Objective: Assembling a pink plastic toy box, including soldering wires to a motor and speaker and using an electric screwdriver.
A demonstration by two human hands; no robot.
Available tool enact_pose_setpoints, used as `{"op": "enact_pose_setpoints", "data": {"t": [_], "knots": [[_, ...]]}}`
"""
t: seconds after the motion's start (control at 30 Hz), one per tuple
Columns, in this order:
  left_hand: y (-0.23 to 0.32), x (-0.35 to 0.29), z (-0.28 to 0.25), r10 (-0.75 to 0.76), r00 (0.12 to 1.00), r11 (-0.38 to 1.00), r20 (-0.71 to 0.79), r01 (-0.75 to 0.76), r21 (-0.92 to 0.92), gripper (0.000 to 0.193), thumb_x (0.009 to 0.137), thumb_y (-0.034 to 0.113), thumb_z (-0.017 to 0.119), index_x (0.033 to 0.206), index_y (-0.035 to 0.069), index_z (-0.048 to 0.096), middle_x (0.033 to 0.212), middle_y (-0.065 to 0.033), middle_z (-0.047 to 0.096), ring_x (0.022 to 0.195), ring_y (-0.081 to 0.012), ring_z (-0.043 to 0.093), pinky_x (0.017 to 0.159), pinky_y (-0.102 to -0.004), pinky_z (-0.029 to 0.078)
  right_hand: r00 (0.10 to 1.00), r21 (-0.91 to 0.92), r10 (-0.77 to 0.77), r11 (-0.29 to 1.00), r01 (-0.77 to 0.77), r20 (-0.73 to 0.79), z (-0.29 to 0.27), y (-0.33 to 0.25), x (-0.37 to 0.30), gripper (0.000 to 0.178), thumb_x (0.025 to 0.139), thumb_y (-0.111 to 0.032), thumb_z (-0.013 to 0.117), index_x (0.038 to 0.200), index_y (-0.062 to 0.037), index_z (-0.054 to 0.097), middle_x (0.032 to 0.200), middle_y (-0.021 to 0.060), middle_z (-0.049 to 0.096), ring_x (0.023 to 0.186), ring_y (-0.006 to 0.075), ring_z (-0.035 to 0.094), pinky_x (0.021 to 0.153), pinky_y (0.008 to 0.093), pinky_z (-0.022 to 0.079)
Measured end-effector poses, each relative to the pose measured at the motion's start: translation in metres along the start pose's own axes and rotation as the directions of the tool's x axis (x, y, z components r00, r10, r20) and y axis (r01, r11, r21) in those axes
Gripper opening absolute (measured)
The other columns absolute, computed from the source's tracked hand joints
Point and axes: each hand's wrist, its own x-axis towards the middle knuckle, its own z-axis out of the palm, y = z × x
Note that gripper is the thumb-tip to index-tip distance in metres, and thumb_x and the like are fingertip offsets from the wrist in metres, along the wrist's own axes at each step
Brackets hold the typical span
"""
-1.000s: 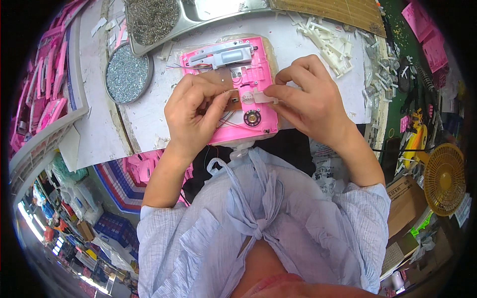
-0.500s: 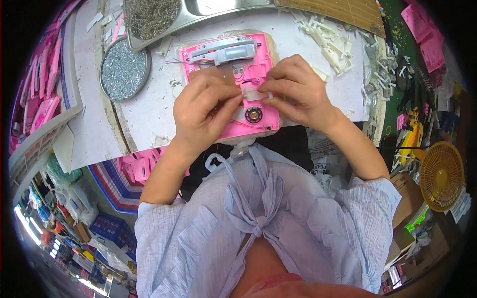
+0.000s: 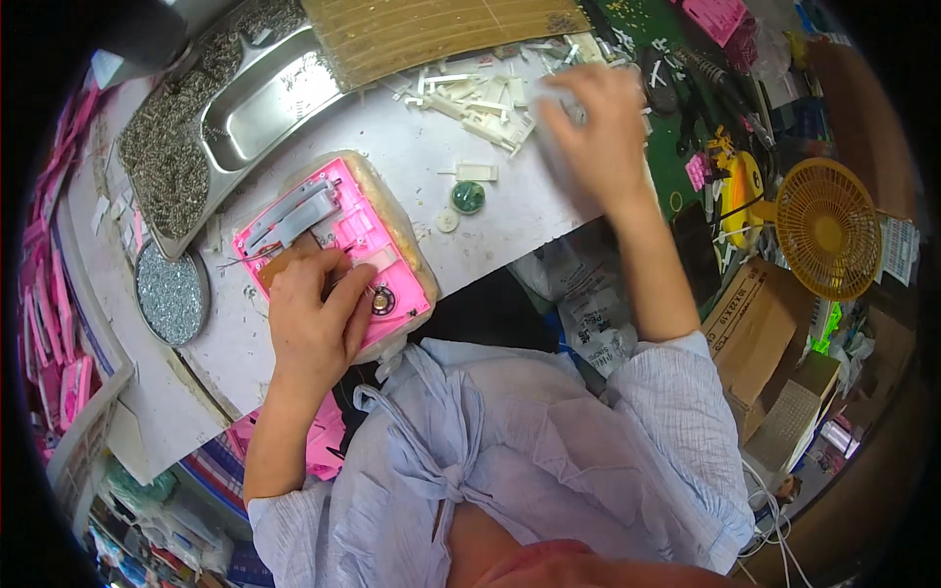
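A pink plastic casing (image 3: 412, 294) lies on a wrapped pad on the table, left of centre. Set into it are a grey oblong part (image 3: 294, 213), a small round speaker (image 3: 381, 301) and a white plastic piece (image 3: 380, 259). My left hand (image 3: 312, 309) rests over the casing's near left side, thumb and forefinger closed at the white piece's end; its other fingers cover a brown board (image 3: 286, 257). At the back right, my right hand (image 3: 600, 132) is raised beside a pile of white plastic parts (image 3: 480, 106). Motion smears its fingers, and whether they hold anything is unclear.
A metal tray (image 3: 265, 110) of small screws stands back left, partly under cardboard (image 3: 441, 34). Nearer is a round dish (image 3: 172, 292) of tiny silvery pieces. A green round object (image 3: 468, 196) and a loose white part (image 3: 476, 172) lie mid-table. A yellow fan (image 3: 828, 227) stands right.
My right hand has left the casing and swung right to the white parts. My left hand stays at the casing. The whole view has turned, so the table appears shifted left.
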Motion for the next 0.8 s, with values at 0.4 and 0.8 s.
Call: {"op": "enact_pose_setpoints", "data": {"t": [0.4, 0.8], "knots": [[0.020, 0.046, -0.017, -0.451, 0.890, 0.586, 0.062, 0.348, -0.731, 0.032, 0.088, 0.008, 0.078, 0.114, -0.002, 0.062, 0.090, -0.0058, 0.069, 0.072, -0.0058, 0.061, 0.063, -0.0199, 0.049, 0.979, 0.135, -0.137, 0.984, 0.117, 0.154, -0.025, -0.056, 0.014, 0.025, 0.078, -0.023, 0.075, 0.097, -0.0092, 0.066, 0.094, 0.0106, 0.063, 0.096, 0.0310, 0.058, 0.087, 0.0448, 0.043], [0.021, 0.083, -0.028, 0.105, 0.993, 0.943, -0.062, -0.119, -0.311, 0.022, 0.078, 0.006, 0.073, 0.099, 0.000, 0.069, 0.088, -0.0112, 0.068, 0.073, -0.0243, 0.069, 0.061, -0.0326, 0.055, 0.736, 0.728, -0.095, -0.104, -0.677, 0.671, -0.018, -0.096, -0.017, 0.038, 0.091, -0.006, 0.073, 0.125, -0.0006, 0.057, 0.088, 0.0089, 0.073, 0.077, 0.0149, 0.071, 0.073, 0.0286, 0.056]]}}
